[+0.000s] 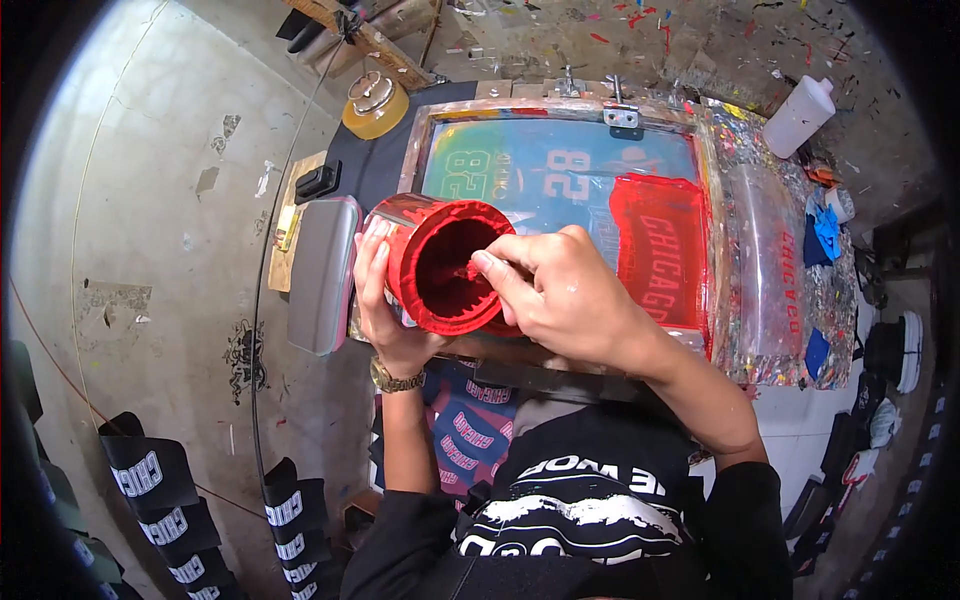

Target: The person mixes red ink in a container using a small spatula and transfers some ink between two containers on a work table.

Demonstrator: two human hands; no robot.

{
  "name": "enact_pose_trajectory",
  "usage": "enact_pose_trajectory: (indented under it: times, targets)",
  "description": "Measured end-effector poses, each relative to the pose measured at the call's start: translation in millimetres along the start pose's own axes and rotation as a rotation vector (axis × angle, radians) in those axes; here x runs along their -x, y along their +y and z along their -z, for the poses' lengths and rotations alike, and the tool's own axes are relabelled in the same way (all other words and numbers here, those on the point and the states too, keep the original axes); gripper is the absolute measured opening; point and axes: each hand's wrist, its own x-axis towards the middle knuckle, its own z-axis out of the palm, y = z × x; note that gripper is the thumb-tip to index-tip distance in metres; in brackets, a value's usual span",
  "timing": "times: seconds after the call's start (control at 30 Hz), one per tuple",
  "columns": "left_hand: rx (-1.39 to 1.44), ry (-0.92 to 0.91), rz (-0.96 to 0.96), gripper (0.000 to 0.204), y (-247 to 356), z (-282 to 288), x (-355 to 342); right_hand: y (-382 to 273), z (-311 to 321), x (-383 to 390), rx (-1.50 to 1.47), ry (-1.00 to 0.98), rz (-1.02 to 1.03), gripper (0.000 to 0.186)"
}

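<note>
A round tub [430,275], its rim and inner wall thickly coated in red ink, is tilted with its mouth toward me. My left hand [387,315], with a watch at the wrist, wraps around the tub's left side and underside. My right hand [565,290] reaches over the right edge of the mouth, thumb and fingers pinched on something red-coated that I cannot make out. Behind the tub lies a printing screen [570,215] with blue mesh in a wooden frame. Wet red ink [655,240] covers the right part of the mesh.
Metal hinge clamps [622,120] hold the screen's far edge. A tape roll [375,105] and a grey case [325,270] lie left. At right are a white bottle [800,115], a transparent film [765,240] and blue cloth scraps [825,235]. Printed black pieces [150,470] hang lower left.
</note>
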Motion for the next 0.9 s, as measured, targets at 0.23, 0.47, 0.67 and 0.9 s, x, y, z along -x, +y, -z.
enact_pose_trajectory:
  times: [0.23,0.47,0.67,0.9]
  targets:
    - [-0.035,-0.025,0.006,0.097,6.8,1.8,-10.8,1.9,3.0,1.8,-0.522,-0.043,-0.557,0.032]
    - [-0.048,-0.054,0.088,0.102,7.7,4.5,-9.7,17.2,5.8,6.3,-0.683,0.078,-0.573,0.032]
    - [-0.057,-0.03,0.188,0.109,6.1,8.2,-4.3,16.3,24.6,12.1,-0.696,0.122,-0.571,0.031]
    - [-0.044,-0.026,0.252,0.111,9.4,11.7,-4.7,14.6,51.0,23.5,-0.564,0.164,-0.579,0.029]
